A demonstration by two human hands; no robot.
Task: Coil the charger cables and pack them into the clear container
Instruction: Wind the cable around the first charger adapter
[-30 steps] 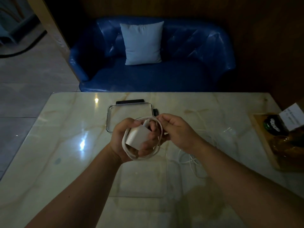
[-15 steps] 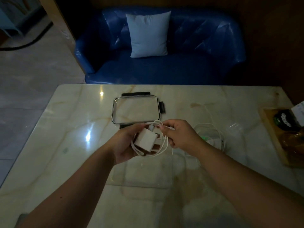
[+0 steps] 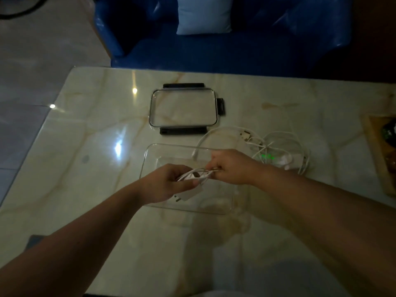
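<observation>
charger (image 3: 189,195) prongs lower-left, coiled cable (image 3: 196,174) across

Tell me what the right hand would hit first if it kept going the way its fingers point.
The right hand points left toward the left hand, with the coiled cable pinched between them. It would likely meet that cable and the left hand's fingers first; depth is hard to judge in this dim view.
</observation>
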